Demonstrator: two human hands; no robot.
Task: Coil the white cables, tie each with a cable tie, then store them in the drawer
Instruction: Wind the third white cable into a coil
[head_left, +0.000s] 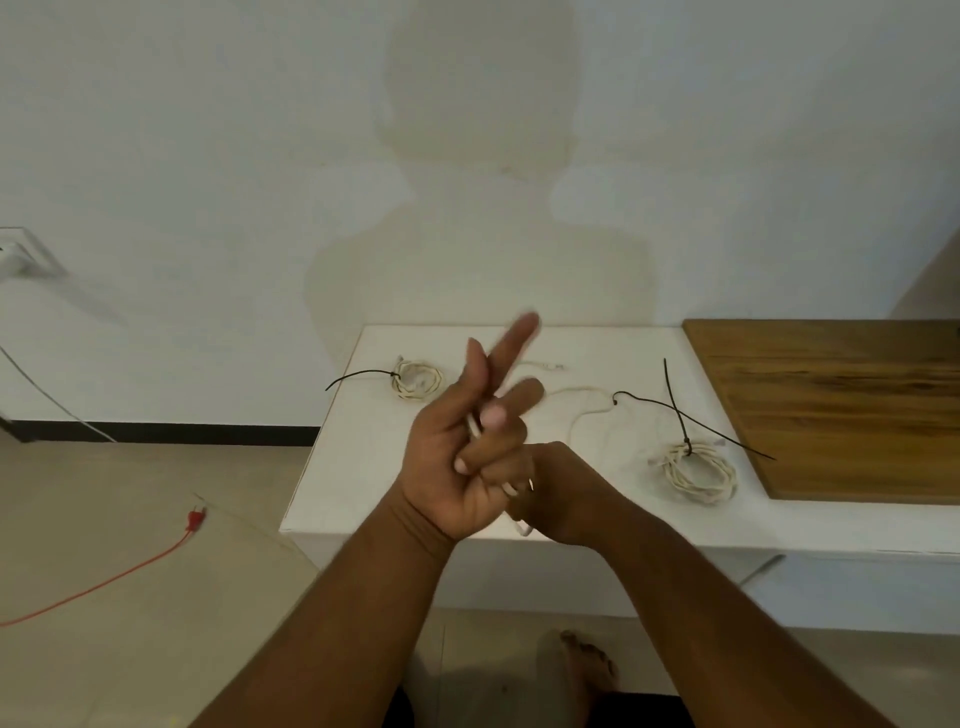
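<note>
Two white cable coils lie on the white table (363, 457), each bound with a black cable tie: one at the back left (417, 380), one at the right (698, 472). A loose black cable tie (675, 410) lies near the right coil. A third white cable (584, 410) trails loose across the table toward my hands. My left hand (475, 447) is raised above the front edge and pinches this cable under the thumb, with two fingers stretched out. My right hand (563, 491) sits just behind it, fingers curled around the cable, partly hidden.
A brown wooden board (841, 410) covers the table's right part. A red wire with a plug (195, 519) and a grey wire (57, 402) lie on the floor at the left. A white wall stands behind. No drawer is in view.
</note>
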